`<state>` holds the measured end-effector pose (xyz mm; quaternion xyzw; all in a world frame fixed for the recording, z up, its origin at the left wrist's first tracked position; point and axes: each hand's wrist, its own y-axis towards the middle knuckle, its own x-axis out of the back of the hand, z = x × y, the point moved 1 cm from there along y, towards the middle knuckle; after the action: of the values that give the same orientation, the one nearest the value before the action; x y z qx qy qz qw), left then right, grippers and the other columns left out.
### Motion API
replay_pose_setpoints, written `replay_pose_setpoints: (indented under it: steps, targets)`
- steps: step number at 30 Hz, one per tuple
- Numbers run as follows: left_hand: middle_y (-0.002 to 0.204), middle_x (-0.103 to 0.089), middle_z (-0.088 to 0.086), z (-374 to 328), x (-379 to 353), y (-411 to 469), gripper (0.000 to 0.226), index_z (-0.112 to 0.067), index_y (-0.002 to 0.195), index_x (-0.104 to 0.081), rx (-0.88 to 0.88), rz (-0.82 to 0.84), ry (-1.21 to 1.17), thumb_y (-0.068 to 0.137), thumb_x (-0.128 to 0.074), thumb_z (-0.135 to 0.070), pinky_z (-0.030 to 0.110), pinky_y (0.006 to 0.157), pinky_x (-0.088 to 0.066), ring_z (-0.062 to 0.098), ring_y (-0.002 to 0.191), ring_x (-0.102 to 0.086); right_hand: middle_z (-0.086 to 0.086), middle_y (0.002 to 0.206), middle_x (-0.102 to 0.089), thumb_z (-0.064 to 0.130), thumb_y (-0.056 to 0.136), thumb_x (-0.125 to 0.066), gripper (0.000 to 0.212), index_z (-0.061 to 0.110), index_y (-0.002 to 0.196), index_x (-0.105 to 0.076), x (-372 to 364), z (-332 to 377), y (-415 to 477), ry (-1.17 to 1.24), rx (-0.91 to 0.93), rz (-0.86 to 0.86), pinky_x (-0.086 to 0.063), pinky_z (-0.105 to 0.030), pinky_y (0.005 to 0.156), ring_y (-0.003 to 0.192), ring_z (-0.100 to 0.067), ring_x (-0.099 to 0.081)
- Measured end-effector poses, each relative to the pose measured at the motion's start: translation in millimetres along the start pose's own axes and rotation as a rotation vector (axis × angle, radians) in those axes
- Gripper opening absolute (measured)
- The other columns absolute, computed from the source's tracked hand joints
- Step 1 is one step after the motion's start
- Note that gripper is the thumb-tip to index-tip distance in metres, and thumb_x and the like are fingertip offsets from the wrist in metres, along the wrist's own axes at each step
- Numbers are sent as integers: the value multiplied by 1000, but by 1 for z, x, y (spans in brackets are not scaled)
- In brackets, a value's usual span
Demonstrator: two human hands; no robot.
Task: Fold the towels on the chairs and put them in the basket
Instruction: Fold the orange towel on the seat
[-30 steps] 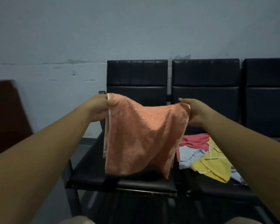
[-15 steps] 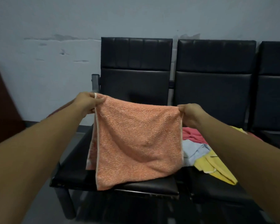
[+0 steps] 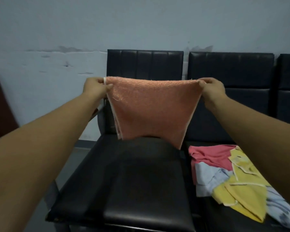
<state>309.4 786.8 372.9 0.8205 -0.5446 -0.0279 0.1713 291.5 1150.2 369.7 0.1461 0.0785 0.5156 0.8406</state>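
Here | left hand [image 3: 95, 87], right hand [image 3: 213, 88] each pinch a top corner of orange towel [image 3: 152, 111] | it hangs above left chair [image 3: 132, 181] seat's back edge, seemingly doubled | loose towels [image 3: 224, 178] heaped on next seat [image 3: 216, 216]

Centre frame: orange towel [image 3: 151, 111] with pale edging. Black chairs [image 3: 141, 181]. Lower right: red towel [image 3: 209, 158], pale blue towel [image 3: 208, 180], yellow towel [image 3: 241, 195] with white trim. Grey-blue wall [image 3: 141, 22], upper frame.

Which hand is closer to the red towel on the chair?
Right. The right hand is up above the red towel; the left hand is farther off, across the orange towel.
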Motion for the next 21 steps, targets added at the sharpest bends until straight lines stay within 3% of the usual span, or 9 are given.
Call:
replay_pose_setpoints:
  steps: [2,4,7,10,13,19,21]
  targets:
    - [97,-66,12,10,3,-19,28,-4,113,-64,27,-3,10,87,-74,-5,34,76,-58,24,88,-67,-11,97,-70,8,96,-60,11,10,100,-71,8,-16,-13,11,-49,6,-56,-41,86,91,-25,-64]
    - [106,-66,14,30,13,-40,36,-18,108,-58,60,-3,70,79,-80,-14,43,84,-59,29,94,-67,-13,94,-70,5,94,-62,11,10,95,-72,15,-43,-38,8,-112,25,-55,-44,90,90,-27,-64]
    - [98,-70,12,69,23,-72,20,-22,95,-67,48,53,142,85,-75,-6,46,93,-57,31,97,-68,-9,77,-68,-4,87,-64,23,17,80,-69,23,-93,-88,-43,-191,123,-54,-37,78,82,-26,-62]
    - [97,-73,11,113,25,-115,24,-26,82,-72,127,67,209,88,-71,-3,34,87,-55,26,92,-67,-3,76,-66,-6,91,-56,24,12,88,-71,35,-143,-139,-223,-200,237,-49,-25,66,78,-20,-60]
    - [106,-74,12,147,24,-145,19,-17,97,-77,170,60,278,91,-66,-3,35,93,-53,26,101,-67,-4,86,-65,-5,95,-51,23,5,101,-70,44,-165,-174,-336,-198,288,-45,-22,69,84,-16,-57]
    - [102,-76,10,182,32,-186,16,-11,104,-77,28,123,577,92,-66,-9,27,84,-46,23,98,-68,3,68,-60,-5,89,-52,27,14,74,-65,55,-181,-197,-288,-301,196,-41,-22,58,76,-17,-54]
    - [99,-75,9,183,36,-187,14,-11,103,-77,8,117,589,94,-66,-13,26,80,-42,19,90,-64,3,69,-57,-3,89,-52,26,15,75,-64,58,-180,-200,-276,-334,206,-40,-21,57,71,-15,-52]
